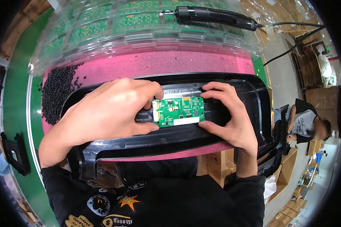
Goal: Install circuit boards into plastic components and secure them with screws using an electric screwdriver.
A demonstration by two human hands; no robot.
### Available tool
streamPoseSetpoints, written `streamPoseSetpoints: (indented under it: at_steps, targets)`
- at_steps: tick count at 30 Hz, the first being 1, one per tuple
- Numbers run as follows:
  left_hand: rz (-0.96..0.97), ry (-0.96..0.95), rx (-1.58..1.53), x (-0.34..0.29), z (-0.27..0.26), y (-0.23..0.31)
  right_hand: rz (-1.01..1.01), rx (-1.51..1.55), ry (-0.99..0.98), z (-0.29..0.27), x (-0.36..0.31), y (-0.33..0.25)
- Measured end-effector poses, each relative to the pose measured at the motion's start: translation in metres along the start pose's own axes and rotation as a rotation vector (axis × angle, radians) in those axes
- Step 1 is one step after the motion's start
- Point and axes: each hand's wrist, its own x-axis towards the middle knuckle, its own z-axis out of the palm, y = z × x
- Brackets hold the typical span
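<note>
A green circuit board (179,109) with a white connector at its left end and a white label strip lies over the middle of a black plastic housing (113,145). My left hand (117,106) grips the board's left end, thumb at the near corner and fingers at the far one. At the right end, my right hand (231,117) holds it the same way, thumb near and fingers far. Whether the board touches the housing's floor I cannot tell. The housing rests on a pink mat (147,62), its walls curving up around both hands.
Small black screws (58,90) lie heaped at the mat's left. Behind stand clear plastic trays (136,36) of green boards, with a black electric screwdriver (216,17) across them, its cord running right. More black housings (272,159) sit at right; a person (307,121) is beyond.
</note>
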Motion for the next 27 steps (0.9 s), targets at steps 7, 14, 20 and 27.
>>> streamPoseSetpoints:
  at_steps: [7,14,20,27]
  targets:
    - [-0.001,-0.013,0.002,-0.001,0.006,-0.004,0.008,-0.043,-0.022,0.001,0.001,-0.001]
    - [-0.008,-0.037,0.024,0.002,0.008,-0.006,0.011,-0.057,-0.027,0.001,0.002,-0.001]
    - [-0.058,-0.066,0.028,0.002,0.006,-0.004,-0.002,-0.072,-0.027,0.001,0.004,-0.002]
    - [-0.068,-0.132,-0.010,-0.001,0.002,-0.002,0.019,-0.111,-0.060,-0.002,0.003,-0.010]
